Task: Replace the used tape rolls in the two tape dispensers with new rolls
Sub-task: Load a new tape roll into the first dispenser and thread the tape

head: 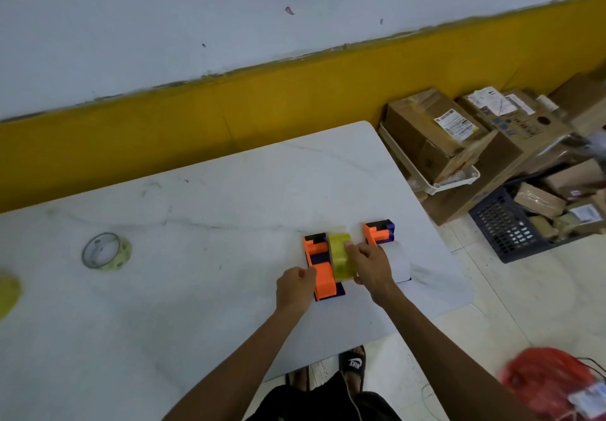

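Orange dispenser (319, 264) holds yellow roll (341, 258) | left hand (295, 289) grips dispenser | right hand (369, 264) seemingly grips roll

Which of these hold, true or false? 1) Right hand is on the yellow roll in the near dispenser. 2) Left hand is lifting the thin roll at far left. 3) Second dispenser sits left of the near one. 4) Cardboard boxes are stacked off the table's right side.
1) True: the right hand grips the yellow roll seated in the near dispenser.
2) False: the left hand is at the near dispenser's orange side; the thin roll lies untouched on the table.
3) False: the second dispenser sits to its right.
4) True: cardboard boxes stand on the floor there.
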A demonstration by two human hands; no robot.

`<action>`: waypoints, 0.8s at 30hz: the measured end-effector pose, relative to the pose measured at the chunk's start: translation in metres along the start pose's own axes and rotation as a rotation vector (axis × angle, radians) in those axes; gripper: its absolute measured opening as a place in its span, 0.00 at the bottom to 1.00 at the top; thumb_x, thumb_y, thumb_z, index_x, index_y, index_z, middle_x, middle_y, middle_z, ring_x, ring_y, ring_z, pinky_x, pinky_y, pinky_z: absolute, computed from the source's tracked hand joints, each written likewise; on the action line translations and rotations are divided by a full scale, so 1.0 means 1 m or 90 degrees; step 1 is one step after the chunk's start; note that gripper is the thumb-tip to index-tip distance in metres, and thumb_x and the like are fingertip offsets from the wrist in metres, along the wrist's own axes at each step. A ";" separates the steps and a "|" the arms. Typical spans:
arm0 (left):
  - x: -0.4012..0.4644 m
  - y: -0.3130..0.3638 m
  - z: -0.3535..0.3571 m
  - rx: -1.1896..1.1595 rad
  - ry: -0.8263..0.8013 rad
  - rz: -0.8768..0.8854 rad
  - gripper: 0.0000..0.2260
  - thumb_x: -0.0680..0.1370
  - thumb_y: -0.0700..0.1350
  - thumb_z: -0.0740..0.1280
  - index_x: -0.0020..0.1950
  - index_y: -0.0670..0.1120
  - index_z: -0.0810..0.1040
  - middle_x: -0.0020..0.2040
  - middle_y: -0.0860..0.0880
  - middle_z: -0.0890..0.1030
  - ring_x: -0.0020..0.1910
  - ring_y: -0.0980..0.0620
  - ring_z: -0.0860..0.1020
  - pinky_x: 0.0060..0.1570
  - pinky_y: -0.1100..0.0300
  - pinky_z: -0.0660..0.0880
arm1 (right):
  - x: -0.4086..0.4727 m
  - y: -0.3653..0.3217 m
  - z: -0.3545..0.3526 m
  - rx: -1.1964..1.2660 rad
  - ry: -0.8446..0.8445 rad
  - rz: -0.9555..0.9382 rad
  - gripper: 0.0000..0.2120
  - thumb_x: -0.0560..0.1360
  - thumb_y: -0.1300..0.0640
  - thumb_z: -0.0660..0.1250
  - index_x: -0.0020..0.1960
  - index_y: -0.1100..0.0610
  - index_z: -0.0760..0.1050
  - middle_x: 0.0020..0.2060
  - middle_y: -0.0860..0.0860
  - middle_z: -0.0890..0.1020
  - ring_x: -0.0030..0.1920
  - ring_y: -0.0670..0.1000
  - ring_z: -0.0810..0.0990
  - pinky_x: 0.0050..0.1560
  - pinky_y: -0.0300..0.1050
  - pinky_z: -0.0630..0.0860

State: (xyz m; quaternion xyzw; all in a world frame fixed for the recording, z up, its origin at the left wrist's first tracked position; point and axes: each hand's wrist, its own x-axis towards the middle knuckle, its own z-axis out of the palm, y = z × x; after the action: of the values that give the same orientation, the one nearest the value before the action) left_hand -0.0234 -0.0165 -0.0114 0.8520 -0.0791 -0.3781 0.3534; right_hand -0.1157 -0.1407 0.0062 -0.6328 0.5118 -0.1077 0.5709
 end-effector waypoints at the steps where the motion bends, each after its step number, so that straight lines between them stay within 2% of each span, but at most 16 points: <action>1: -0.002 -0.001 0.003 -0.015 -0.023 -0.013 0.18 0.77 0.46 0.61 0.28 0.45 0.63 0.28 0.48 0.67 0.28 0.51 0.65 0.30 0.59 0.61 | 0.001 0.002 0.000 -0.002 -0.007 -0.003 0.23 0.77 0.50 0.64 0.28 0.54 0.59 0.26 0.50 0.63 0.29 0.49 0.63 0.32 0.44 0.69; 4: -0.007 0.002 0.010 -0.085 -0.043 -0.036 0.14 0.77 0.45 0.60 0.32 0.45 0.63 0.33 0.45 0.67 0.34 0.49 0.65 0.35 0.58 0.61 | 0.004 0.008 -0.001 -0.010 -0.022 -0.009 0.23 0.77 0.51 0.64 0.28 0.53 0.59 0.27 0.51 0.63 0.29 0.49 0.63 0.32 0.44 0.68; 7: -0.005 0.011 0.011 -0.144 -0.025 -0.070 0.14 0.76 0.43 0.60 0.31 0.46 0.63 0.32 0.46 0.67 0.34 0.49 0.66 0.34 0.59 0.62 | 0.007 0.014 -0.004 -0.011 -0.040 0.001 0.22 0.77 0.50 0.63 0.28 0.54 0.60 0.27 0.51 0.63 0.30 0.50 0.64 0.33 0.45 0.69; 10: 0.007 0.013 0.010 -0.193 -0.009 -0.116 0.05 0.69 0.47 0.60 0.35 0.47 0.70 0.35 0.45 0.73 0.36 0.50 0.71 0.39 0.56 0.68 | 0.007 0.018 -0.007 -0.009 -0.093 0.016 0.21 0.77 0.51 0.63 0.29 0.54 0.61 0.27 0.51 0.63 0.31 0.50 0.64 0.35 0.46 0.68; 12: 0.025 0.001 0.015 -0.213 -0.016 -0.142 0.06 0.66 0.49 0.59 0.37 0.49 0.72 0.37 0.46 0.75 0.37 0.50 0.72 0.39 0.53 0.70 | 0.005 0.020 -0.007 -0.008 -0.121 0.022 0.19 0.78 0.51 0.63 0.31 0.56 0.62 0.29 0.52 0.64 0.32 0.50 0.65 0.35 0.46 0.69; 15: 0.024 0.011 0.012 -0.237 -0.025 -0.157 0.07 0.66 0.48 0.59 0.39 0.48 0.74 0.38 0.45 0.77 0.38 0.47 0.75 0.42 0.50 0.76 | 0.002 0.021 -0.006 0.000 -0.148 0.012 0.17 0.78 0.51 0.62 0.34 0.58 0.66 0.32 0.55 0.67 0.35 0.51 0.68 0.35 0.46 0.71; 17: 0.011 0.024 0.008 -0.248 -0.029 -0.156 0.09 0.68 0.48 0.59 0.40 0.46 0.76 0.39 0.43 0.80 0.40 0.45 0.78 0.49 0.45 0.80 | 0.000 0.020 -0.004 0.000 -0.168 -0.001 0.17 0.79 0.51 0.61 0.35 0.59 0.66 0.33 0.56 0.66 0.36 0.52 0.69 0.35 0.45 0.72; 19: 0.003 0.031 0.008 -0.258 -0.027 -0.158 0.10 0.72 0.47 0.59 0.42 0.44 0.78 0.44 0.39 0.83 0.45 0.40 0.82 0.53 0.41 0.80 | -0.001 0.020 -0.001 -0.004 -0.187 0.004 0.17 0.79 0.50 0.61 0.36 0.58 0.65 0.34 0.57 0.67 0.36 0.53 0.70 0.35 0.45 0.73; 21: -0.001 0.033 0.009 -0.261 -0.016 -0.160 0.10 0.74 0.46 0.59 0.43 0.43 0.78 0.50 0.36 0.83 0.51 0.38 0.82 0.54 0.40 0.80 | 0.000 0.021 0.002 -0.009 -0.192 0.027 0.17 0.79 0.50 0.60 0.36 0.58 0.66 0.35 0.57 0.69 0.37 0.54 0.73 0.34 0.44 0.75; 23: -0.002 0.033 0.010 -0.242 -0.002 -0.158 0.11 0.73 0.48 0.60 0.42 0.43 0.78 0.49 0.35 0.82 0.50 0.38 0.82 0.54 0.41 0.80 | 0.001 0.020 0.006 -0.023 -0.194 0.043 0.16 0.79 0.49 0.60 0.35 0.56 0.69 0.35 0.54 0.71 0.38 0.54 0.77 0.33 0.43 0.77; 24: -0.002 0.031 0.011 -0.229 0.002 -0.155 0.11 0.73 0.49 0.60 0.42 0.44 0.77 0.46 0.37 0.81 0.47 0.39 0.82 0.52 0.43 0.81 | 0.001 0.018 0.008 -0.033 -0.199 0.046 0.15 0.79 0.49 0.60 0.37 0.54 0.72 0.35 0.53 0.73 0.39 0.54 0.78 0.33 0.43 0.78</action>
State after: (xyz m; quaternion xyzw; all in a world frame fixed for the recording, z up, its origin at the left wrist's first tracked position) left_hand -0.0280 -0.0449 0.0054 0.7792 0.0940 -0.4244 0.4516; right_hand -0.1192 -0.1339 -0.0123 -0.6377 0.4416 0.0263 0.6306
